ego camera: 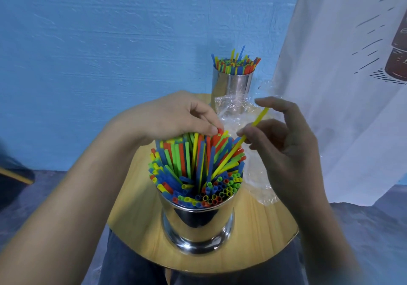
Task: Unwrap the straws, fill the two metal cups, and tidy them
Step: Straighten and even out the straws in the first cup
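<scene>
Straws point(193, 168) in four colours (red, blue, green and yellow) pack the near metal cup point(198, 225), far too many to count. They lean and fan out unevenly, and many open ends face the camera at the near rim. This cup stands upright at the near middle of the round wooden table point(136, 207), whose front edge lies over a lap in dark trousers.

Two bare hands work above the cup. The left hand point(176, 117) reaches in from the left with its fingers curled. Its thumb and fingertips rest on the tips of the straws at the cup's far side; whether it actually pinches one cannot be told. The right hand point(284, 139) pinches one yellow straw point(262, 116) between the thumb and a finger, with the other fingers spread loosely. That straw slants down to the left, its lower end among the others in the cup.

Crumpled clear plastic wrap point(257, 174) lies on the table's right side and runs back past the hands. It is not clear whether it is one sheet or several.

At the table's far edge stands the second metal cup point(231, 86), upright and also full of straws point(235, 63). A few of them poke higher than the rest.

Behind is a blue wall, and a white printed cloth hangs at the right.
</scene>
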`<control>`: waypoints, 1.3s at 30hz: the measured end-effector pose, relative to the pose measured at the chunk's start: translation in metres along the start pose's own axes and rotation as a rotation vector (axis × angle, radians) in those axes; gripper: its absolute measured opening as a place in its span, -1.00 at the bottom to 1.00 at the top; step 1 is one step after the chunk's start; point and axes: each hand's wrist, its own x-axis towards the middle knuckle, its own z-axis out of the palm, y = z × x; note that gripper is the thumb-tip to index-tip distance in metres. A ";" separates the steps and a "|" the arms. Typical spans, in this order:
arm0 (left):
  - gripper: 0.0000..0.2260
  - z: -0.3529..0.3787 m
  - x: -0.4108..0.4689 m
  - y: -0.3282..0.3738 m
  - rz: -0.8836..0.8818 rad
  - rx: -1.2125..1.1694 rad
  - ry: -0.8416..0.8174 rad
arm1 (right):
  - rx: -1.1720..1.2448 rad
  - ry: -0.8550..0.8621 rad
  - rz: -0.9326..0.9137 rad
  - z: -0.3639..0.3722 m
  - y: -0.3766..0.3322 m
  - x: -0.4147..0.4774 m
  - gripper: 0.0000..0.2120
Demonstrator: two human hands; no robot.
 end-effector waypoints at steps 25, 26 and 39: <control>-0.89 -0.001 -0.008 0.002 0.507 -0.374 0.839 | -0.131 -0.239 -0.102 0.005 0.000 0.008 -0.87; -0.88 -0.003 -0.010 0.001 0.514 -0.411 0.900 | -0.133 -0.233 -0.100 0.005 0.000 0.007 -0.86; -0.92 -0.003 -0.015 -0.019 0.320 -0.867 1.039 | -0.040 -0.079 -0.054 0.013 0.002 0.006 -0.80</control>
